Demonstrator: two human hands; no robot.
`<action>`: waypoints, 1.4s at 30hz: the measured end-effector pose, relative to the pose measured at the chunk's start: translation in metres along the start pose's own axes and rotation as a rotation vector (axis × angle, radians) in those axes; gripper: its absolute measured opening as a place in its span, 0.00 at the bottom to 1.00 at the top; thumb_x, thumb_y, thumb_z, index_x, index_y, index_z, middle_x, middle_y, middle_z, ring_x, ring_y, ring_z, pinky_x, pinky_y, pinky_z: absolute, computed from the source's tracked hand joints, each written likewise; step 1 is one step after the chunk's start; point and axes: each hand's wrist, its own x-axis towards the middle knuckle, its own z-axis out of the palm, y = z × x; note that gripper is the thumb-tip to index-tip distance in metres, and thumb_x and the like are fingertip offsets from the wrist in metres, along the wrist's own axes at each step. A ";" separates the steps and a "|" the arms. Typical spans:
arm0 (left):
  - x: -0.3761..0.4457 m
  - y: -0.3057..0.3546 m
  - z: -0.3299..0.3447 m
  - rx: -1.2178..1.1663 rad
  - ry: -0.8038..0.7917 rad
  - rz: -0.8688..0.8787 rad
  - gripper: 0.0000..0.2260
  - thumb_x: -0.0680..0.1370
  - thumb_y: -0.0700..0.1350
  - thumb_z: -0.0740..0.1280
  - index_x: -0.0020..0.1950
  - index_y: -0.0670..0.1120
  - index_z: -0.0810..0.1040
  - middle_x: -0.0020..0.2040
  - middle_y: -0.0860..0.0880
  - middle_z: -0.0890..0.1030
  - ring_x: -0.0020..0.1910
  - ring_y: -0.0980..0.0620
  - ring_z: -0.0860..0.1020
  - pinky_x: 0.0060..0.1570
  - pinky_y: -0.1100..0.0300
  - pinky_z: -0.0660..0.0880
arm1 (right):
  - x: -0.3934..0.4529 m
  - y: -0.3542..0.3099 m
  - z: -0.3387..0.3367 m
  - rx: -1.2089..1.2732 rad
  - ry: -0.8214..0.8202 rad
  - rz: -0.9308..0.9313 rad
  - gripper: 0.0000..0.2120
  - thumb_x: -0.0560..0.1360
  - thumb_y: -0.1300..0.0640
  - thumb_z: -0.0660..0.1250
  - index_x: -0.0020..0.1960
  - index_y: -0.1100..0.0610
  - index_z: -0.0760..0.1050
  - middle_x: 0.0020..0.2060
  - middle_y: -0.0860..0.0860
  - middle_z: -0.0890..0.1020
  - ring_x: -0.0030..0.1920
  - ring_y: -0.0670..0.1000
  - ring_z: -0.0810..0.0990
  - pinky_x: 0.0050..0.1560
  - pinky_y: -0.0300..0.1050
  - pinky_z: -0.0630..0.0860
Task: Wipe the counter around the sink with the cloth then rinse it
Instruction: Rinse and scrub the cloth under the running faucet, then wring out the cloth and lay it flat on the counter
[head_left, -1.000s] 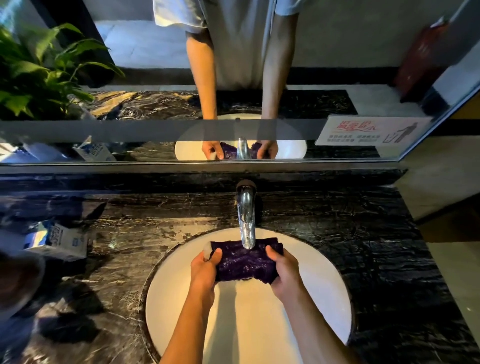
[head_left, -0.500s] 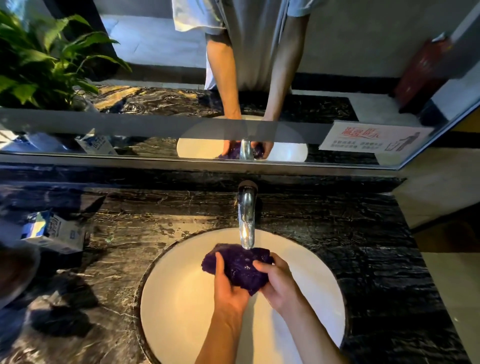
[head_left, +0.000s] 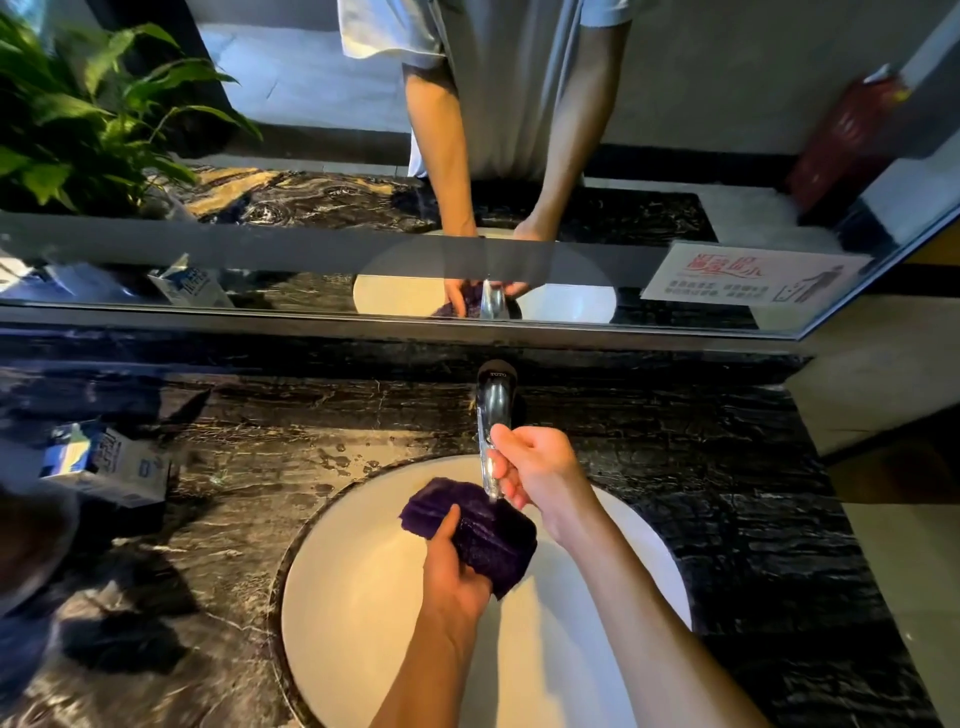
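A person stands at a dark marble counter (head_left: 727, 467) with a round white sink (head_left: 363, 597) set into it, seen from above their own arms. The purple cloth (head_left: 483, 530) is bunched into a thick wad over the far half of the basin, just below and slightly left of the tip of the chrome faucet (head_left: 493, 415). Its long axis runs diagonally, from far left down to near right. The left hand (head_left: 452, 566) is closed around the near edge of the cloth, thumb on top and fingers wrapped beneath, carrying it alone. The right hand (head_left: 535, 467) is off the cloth and sits farther away, its fingers curled loosely around the right side of the spout, holding nothing else. So the cloth lies near and left of the right hand, and directly beyond the left hand. No stream of water can be made out under the spout. The rinse likely depends on keeping the wad under the spout's mouth. A small carton (head_left: 109, 462) lies on the counter far to the left, well apart from the sink.
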 end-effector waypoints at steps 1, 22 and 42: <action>0.001 0.001 0.000 0.004 -0.007 0.009 0.20 0.78 0.50 0.70 0.68 0.43 0.79 0.63 0.40 0.83 0.63 0.38 0.80 0.64 0.40 0.74 | 0.000 0.001 0.000 -0.016 -0.006 -0.012 0.17 0.82 0.53 0.63 0.37 0.60 0.76 0.28 0.52 0.76 0.25 0.47 0.71 0.26 0.42 0.66; -0.065 -0.006 -0.020 -0.032 -0.148 0.270 0.18 0.79 0.46 0.69 0.70 0.50 0.76 0.64 0.39 0.82 0.62 0.39 0.80 0.63 0.40 0.76 | -0.074 0.113 0.060 1.119 0.217 0.406 0.22 0.81 0.49 0.63 0.69 0.62 0.75 0.57 0.63 0.85 0.57 0.62 0.84 0.52 0.55 0.81; -0.141 0.006 -0.050 1.665 -0.601 1.009 0.30 0.72 0.37 0.66 0.69 0.63 0.72 0.68 0.70 0.68 0.68 0.69 0.63 0.67 0.71 0.62 | -0.107 0.083 0.041 0.451 0.070 -0.024 0.21 0.76 0.54 0.74 0.66 0.40 0.76 0.55 0.51 0.86 0.57 0.55 0.84 0.59 0.51 0.81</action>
